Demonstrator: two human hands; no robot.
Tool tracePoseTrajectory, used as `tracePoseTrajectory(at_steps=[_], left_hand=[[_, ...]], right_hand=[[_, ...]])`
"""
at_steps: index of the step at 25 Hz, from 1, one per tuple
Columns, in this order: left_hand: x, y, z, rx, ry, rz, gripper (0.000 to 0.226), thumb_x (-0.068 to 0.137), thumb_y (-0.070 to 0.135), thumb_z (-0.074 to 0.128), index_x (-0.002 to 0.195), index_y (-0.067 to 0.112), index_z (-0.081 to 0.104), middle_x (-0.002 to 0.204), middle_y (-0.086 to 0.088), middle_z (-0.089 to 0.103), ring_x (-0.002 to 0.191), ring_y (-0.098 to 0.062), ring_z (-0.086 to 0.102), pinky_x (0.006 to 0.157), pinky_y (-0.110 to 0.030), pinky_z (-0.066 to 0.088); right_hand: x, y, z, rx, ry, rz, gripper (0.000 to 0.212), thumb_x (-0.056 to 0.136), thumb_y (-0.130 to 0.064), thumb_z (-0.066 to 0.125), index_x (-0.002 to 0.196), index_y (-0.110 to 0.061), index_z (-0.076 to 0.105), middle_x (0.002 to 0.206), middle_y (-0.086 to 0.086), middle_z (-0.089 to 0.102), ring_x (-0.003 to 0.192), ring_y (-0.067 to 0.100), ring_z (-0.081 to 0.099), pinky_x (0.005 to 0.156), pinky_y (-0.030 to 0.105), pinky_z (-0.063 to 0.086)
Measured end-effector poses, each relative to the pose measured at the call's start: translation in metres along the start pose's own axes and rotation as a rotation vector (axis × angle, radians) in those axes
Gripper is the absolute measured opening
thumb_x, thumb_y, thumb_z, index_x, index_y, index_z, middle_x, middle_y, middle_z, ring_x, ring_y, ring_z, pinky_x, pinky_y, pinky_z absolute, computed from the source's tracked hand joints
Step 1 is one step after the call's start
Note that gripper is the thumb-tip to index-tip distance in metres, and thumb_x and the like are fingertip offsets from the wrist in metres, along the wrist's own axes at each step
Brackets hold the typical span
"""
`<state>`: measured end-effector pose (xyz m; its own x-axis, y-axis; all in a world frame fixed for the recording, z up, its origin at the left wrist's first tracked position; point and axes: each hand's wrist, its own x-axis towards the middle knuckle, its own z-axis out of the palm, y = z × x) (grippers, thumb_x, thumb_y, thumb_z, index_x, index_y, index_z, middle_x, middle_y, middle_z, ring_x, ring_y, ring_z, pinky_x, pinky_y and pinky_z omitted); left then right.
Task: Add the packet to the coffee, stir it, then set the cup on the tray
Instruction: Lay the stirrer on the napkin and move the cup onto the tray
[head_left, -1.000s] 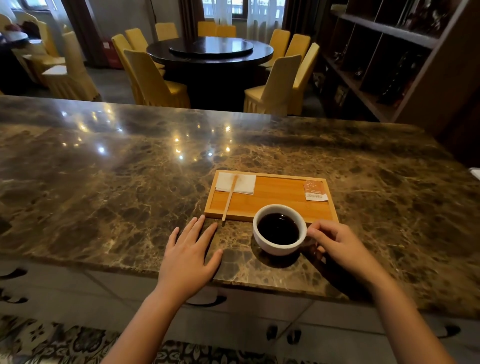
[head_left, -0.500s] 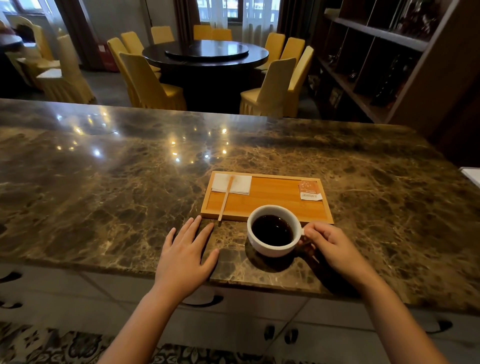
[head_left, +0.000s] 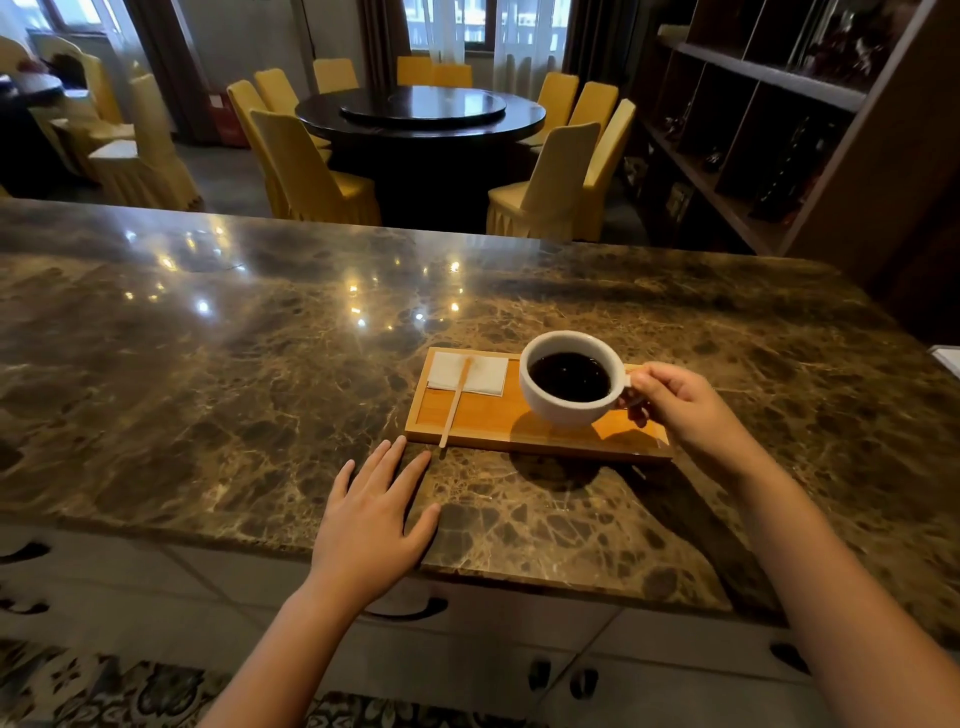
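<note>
A white cup (head_left: 570, 382) full of dark coffee (head_left: 569, 376) is being held up by its handle in the right hand (head_left: 680, 406), just above the right part of the wooden tray (head_left: 488, 418). The tray is lying on the brown stone desk (head_left: 260, 374). On the left part of the tray, a wooden stick (head_left: 455, 402) is lying across a white napkin (head_left: 467, 372). The left hand (head_left: 373, 525) is being rested flat and open on the desk, just in front of the tray's left corner, holding nothing.
</note>
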<state>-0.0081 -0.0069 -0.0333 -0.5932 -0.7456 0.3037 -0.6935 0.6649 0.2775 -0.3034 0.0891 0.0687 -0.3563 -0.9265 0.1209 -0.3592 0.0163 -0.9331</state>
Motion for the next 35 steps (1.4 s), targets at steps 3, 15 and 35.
tracePoseTrajectory(at_steps=[3,15,35], left_hand=[[0.000,0.000,0.000,-0.002,0.007,-0.001,0.061,0.085,0.056,0.028,0.137,0.027,0.036,0.147,-0.004,0.030,0.135,-0.011,0.012,0.109,-0.044,0.011],[0.000,0.000,0.001,0.001,0.009,0.000,0.060,0.085,0.057,0.028,0.137,0.027,0.036,0.148,-0.004,0.029,0.135,-0.013,0.014,0.110,-0.044,0.011],[0.000,0.001,-0.001,-0.004,0.005,0.002,0.060,0.085,0.056,0.029,0.136,0.026,0.038,0.147,-0.005,0.031,0.135,-0.013,0.016,0.109,-0.047,0.014]], right_hand=[[0.017,0.000,-0.002,-0.007,0.004,0.038,0.028,0.097,-0.011,0.040,0.078,-0.012,0.061,0.074,0.003,0.062,0.064,0.013,0.053,0.060,0.023,0.045],[0.048,0.018,0.004,-0.071,-0.046,0.107,0.026,0.098,-0.012,0.040,0.082,-0.010,0.061,0.076,0.004,0.063,0.066,0.015,0.054,0.063,0.026,0.047],[0.047,0.027,0.007,-0.146,0.065,0.189,0.024,0.097,-0.019,0.044,0.081,-0.019,0.062,0.082,0.008,0.066,0.073,0.020,0.061,0.065,0.028,0.052]])
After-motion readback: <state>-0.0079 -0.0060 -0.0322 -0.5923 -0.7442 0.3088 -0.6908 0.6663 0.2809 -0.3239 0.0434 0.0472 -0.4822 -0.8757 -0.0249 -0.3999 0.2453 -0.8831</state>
